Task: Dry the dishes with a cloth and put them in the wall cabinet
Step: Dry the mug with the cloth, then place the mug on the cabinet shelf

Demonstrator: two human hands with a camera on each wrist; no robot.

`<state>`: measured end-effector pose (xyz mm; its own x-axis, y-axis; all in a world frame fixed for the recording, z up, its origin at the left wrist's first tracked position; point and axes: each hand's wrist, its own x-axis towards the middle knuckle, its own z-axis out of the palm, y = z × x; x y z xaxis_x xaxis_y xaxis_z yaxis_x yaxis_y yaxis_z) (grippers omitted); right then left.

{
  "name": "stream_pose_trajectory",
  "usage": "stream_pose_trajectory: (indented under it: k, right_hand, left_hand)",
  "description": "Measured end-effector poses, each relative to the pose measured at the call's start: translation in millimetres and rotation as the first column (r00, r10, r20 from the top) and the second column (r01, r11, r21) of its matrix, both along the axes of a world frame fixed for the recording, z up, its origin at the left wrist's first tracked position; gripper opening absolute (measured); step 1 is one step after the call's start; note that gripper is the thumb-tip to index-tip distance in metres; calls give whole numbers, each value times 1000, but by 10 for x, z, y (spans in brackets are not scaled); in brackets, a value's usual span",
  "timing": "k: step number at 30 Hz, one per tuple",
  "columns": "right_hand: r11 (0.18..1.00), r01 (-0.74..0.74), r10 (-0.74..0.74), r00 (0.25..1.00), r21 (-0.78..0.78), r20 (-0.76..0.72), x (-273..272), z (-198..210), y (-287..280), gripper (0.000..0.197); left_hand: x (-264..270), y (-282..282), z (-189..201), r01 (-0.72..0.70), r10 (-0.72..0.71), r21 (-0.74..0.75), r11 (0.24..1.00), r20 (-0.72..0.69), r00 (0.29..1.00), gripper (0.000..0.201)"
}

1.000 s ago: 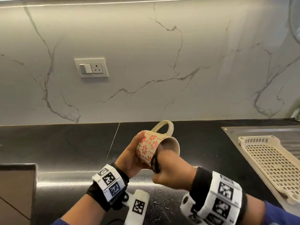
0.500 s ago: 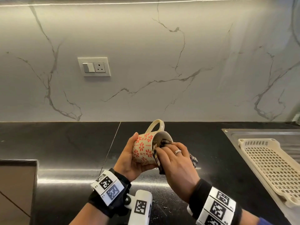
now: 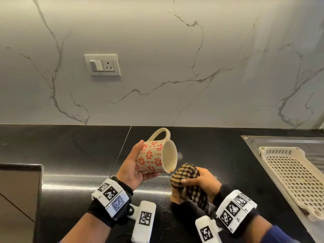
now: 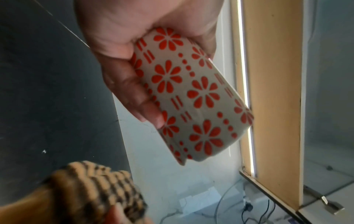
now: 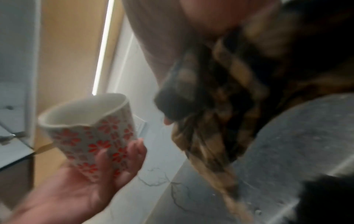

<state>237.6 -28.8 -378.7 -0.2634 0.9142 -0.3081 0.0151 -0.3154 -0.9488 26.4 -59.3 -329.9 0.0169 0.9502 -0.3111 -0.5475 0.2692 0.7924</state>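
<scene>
A cream mug (image 3: 154, 156) with red flowers lies on its side in my left hand (image 3: 135, 165), above the black counter. Its mouth faces right and its handle points up. In the left wrist view my thumb and palm wrap the mug (image 4: 193, 97) round its base end. My right hand (image 3: 201, 179) grips a bunched tan and black checked cloth (image 3: 185, 183), just right of and below the mug's rim. Nothing is inside the mug. The right wrist view is blurred: the mug (image 5: 91, 133) sits at lower left and the cloth (image 5: 216, 118) hangs from my fingers.
A black counter (image 3: 70, 151) runs under both hands, wet with droplets near the front. At right, a cream perforated draining tray (image 3: 294, 174) lies on the steel sink drainboard (image 3: 254, 146). A switch and socket plate (image 3: 102, 64) is on the marble wall. A cabinet corner (image 3: 19, 190) stands lower left.
My right hand has pulled the cloth out of the mug and moved down to the right. The left hand has turned the mug so its empty mouth faces right.
</scene>
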Motion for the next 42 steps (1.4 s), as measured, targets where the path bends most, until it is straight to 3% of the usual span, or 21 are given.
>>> stream_pose_trajectory:
  k: [5,8,11,14,17,21,24,26,29,33,36,38,42]
  right_hand:
    - [988,-142,155,949,-66,274,84,-132,118,34]
    - [984,-159,118,916,75,384,128,29,136,47]
    - [961,-92,44,982,260,185,182,464,123,36]
    - [939,-84,103,994,333,-40,277,900,95,29]
    - [897,-235,232,971,373,54,368,1187,70,29]
    - [865,-411,354,906,287,231,501,1411,84,16]
    - [861,-442,409,896,251,173,625,1556,37,16]
    - [872,-394,393,917,289,66,694,1641,-22,25]
    - [885,-259,310,948,386,-73,769,1744,-65,61]
    - [860,-61,192,959,506,-210,857,2057,-77,67]
    - [798,43,161,946,601,-282,976,2483,-53,70]
    - [751,98,140,943,653,-302,1059,2773,-43,72]
    - [622,196,65,952,758,-300,1214,3396,-8,58]
  left_hand:
    - [88,-41,48,24,-15,59,998,-142,990,49]
    - [126,-63,77,49,-10,131,990,-280,960,50]
    - [168,-51,149,109,2,226,968,-440,898,64]
    - [237,-10,235,189,-8,289,938,-529,848,68]
    - [326,18,332,264,-8,355,897,-584,812,64]
    - [411,50,578,386,20,439,811,-680,733,69]
    - [439,88,799,475,45,458,751,-754,656,75]
    - [483,106,979,500,105,501,707,-773,626,75]
    - [590,150,1248,448,298,610,654,-752,589,75]
    - [826,221,1656,316,474,753,577,-624,621,74]
    - [1011,302,2011,343,565,829,441,-554,612,72]
    - [1066,393,2260,398,639,838,373,-543,545,73]
    - [1119,672,2866,515,842,819,253,-448,300,85]
